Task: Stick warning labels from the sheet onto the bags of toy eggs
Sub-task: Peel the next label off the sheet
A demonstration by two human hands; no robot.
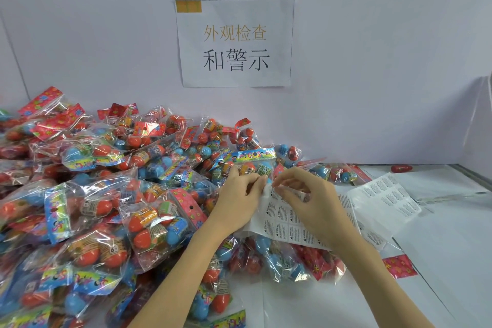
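From the head camera, both hands meet over the label sheet, which lies on top of the bags just right of the big pile. The left hand has its fingers curled at the sheet's far edge, pinching it steady. The right hand has thumb and forefinger closed at the same corner, apparently lifting a single label, though the label itself is too small to make out. A heap of bags of toy eggs fills the left of the table, with one bag lying just beyond the fingertips. A second sheet lies to the right. I can see no stuck label on any bag, so I judge nearly all the work remains.
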